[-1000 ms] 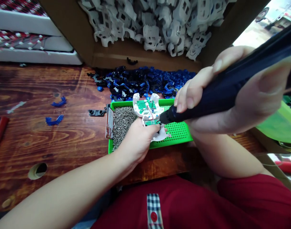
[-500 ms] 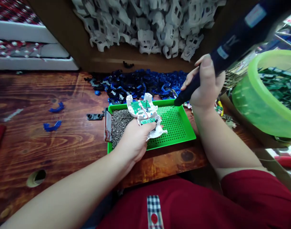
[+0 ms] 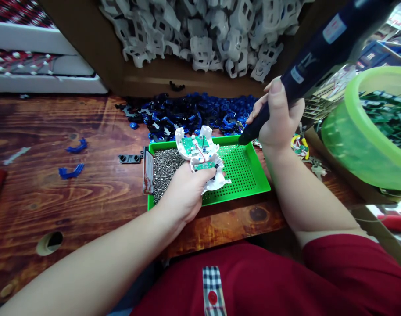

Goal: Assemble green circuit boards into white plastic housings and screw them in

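Note:
My left hand (image 3: 187,184) is closed on an opened white plastic housing (image 3: 216,181), its thumb lying over the lower half. Green circuit boards (image 3: 195,145) sit in both halves, joined by thin wires. The housing is held above a green tray (image 3: 253,186) with a perforated floor, whose left part holds a heap of small metal screws (image 3: 164,173). My right hand (image 3: 281,116) is wrapped round a dark electric screwdriver (image 3: 307,70), tilted with its tip down over the tray's far right edge, apart from the housing.
Blue and black plastic parts (image 3: 194,114) lie heaped behind the tray. Two blue pieces (image 3: 71,171) and a black strip (image 3: 130,159) are on the left. A cardboard box of white shells (image 3: 200,52) stands behind. On the right is a green tub (image 3: 368,149) of circuit boards.
The screwdriver and my right hand have shifted slightly left. My left hand and the housing stay almost where they were over the tray.

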Demonstrator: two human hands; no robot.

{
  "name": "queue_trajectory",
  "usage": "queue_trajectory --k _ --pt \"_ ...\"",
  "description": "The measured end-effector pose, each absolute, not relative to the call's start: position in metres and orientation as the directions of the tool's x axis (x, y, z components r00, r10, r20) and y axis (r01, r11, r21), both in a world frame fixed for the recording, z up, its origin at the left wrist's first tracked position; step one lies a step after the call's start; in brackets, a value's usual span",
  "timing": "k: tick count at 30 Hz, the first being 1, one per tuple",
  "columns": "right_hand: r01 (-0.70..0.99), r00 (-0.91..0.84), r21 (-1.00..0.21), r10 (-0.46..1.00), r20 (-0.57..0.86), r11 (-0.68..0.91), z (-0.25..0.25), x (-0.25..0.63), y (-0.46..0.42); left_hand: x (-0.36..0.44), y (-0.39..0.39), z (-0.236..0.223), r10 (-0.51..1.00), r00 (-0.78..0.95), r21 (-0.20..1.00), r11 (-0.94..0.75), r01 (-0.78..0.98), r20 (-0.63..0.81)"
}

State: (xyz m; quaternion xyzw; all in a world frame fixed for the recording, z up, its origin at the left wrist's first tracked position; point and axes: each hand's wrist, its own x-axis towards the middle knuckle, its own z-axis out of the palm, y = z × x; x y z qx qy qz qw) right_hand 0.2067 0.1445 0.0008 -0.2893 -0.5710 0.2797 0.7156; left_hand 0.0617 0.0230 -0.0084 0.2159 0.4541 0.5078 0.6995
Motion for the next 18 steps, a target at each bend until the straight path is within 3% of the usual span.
queue_trajectory --k 8,13,15,18 --pt "-0.102 0.21 -0.727 0.729 0.651 0.679 0.005 0.205 0.141 0.061 0.021 -0.007 0.912 0.077 0.759 0.38 -0.529 -0.403" --pt "-0.123 0.363 -0.673 0.664 0.653 0.729 0.038 0.202 0.118 0.062 0.02 -0.006 0.909 0.088 0.764 0.392 -0.512 -0.407" --pt "-0.147 0.346 -0.681 0.682 0.644 0.718 0.057 0.201 0.102 0.063 0.02 -0.005 0.905 0.097 0.766 0.405 -0.5 -0.415" --pt "-0.193 0.211 -0.829 0.847 0.488 0.525 0.081 0.202 0.08 0.063 0.021 -0.004 0.9 0.102 0.767 0.416 -0.489 -0.424"
